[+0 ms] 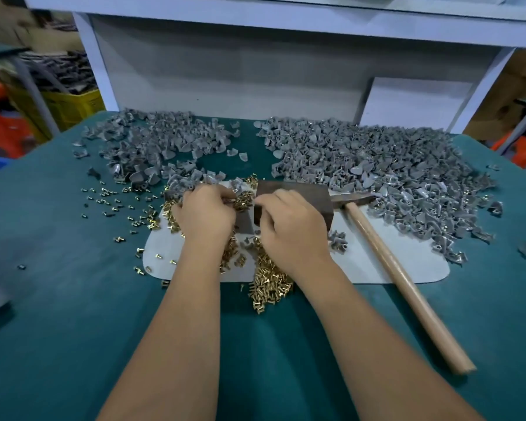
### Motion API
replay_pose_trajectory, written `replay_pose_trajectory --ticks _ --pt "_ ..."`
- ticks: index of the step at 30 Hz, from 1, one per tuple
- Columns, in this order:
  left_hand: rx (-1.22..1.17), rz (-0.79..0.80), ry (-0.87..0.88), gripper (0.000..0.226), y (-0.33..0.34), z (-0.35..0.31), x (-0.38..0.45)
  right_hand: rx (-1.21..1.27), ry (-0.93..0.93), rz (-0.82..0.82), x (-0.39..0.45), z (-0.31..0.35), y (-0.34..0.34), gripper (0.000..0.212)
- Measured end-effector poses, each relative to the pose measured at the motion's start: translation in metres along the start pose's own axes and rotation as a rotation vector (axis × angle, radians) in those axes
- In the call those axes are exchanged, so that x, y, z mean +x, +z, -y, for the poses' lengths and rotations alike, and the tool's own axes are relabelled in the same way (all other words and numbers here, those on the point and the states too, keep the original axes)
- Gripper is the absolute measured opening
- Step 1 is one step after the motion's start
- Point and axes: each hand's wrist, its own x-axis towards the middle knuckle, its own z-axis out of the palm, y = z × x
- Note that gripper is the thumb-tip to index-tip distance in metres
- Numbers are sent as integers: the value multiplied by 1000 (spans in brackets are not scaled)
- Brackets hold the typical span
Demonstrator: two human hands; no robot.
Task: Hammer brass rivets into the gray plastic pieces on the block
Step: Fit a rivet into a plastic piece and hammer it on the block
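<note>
Both hands' fingers curled: left hand [205,212] among brass rivets [269,279], right hand [292,226] over block [304,192], contents hidden.

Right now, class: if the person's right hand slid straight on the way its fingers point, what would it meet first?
The right hand points up-left across the dark block. Beyond its fingertips lie brass rivets beside the left hand, so probably those first, though depth is unclear.

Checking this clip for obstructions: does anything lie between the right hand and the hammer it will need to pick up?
Nothing visible does. The right hand rests over the dark block, and the hammer lies just to its right on the white mat, its wooden handle bare and unobstructed. Gray plastic pieces lie beyond the hammer's head.
</note>
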Motion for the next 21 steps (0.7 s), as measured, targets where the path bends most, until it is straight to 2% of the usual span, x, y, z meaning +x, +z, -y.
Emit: replay_pose_trajectory --ticks 3,6,9,12,17,21 --pt "-62 -42 12 32 -1 1 -2 -51 39 183 -5 1 2 24" --pt "-104 -109 34 30 -3 3 -1 -50 59 236 -5 0 3 25" --pt "-88 -214 47 27 -3 2 -4 -3 15 340 -5 2 5 28" --pt "-121 -243 38 29 -2 5 -3 -17 -42 469 -5 4 10 27" --pt "-440 -233 104 33 -4 0 -5 126 51 503 -2 11 11 12" --pt "-350 -191 131 44 -3 0 -6 137 56 504 -3 12 10 6"
